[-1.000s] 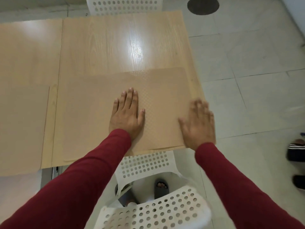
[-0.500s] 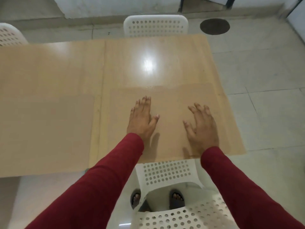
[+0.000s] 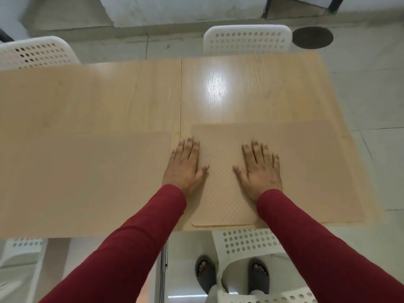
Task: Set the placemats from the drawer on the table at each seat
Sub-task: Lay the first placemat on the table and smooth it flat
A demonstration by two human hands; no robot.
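Observation:
A tan textured placemat [image 3: 306, 171] lies flat on the near right part of the light wooden table [image 3: 131, 101]; a second edge shows under its near left corner. My right hand [image 3: 260, 169] rests flat on it, fingers apart. Spread flat too, my left hand [image 3: 185, 165] lies across the mat's left edge, over the seam between the two tabletops. Another tan placemat [image 3: 87, 182] lies on the near left part of the table. Neither hand grips anything.
White perforated chairs stand at the far right [image 3: 247, 40], the far left [image 3: 37, 52], the near left [image 3: 19, 254] and right below me [image 3: 249, 241]. My feet in dark slippers [image 3: 205, 272] are on the tiled floor. A dark round floor cover [image 3: 312, 37] lies beyond the table.
The view has tilted up and shifted left, showing more table and chairs. Both hands slid leftwards over the right mat; the left hand now lies over its left edge.

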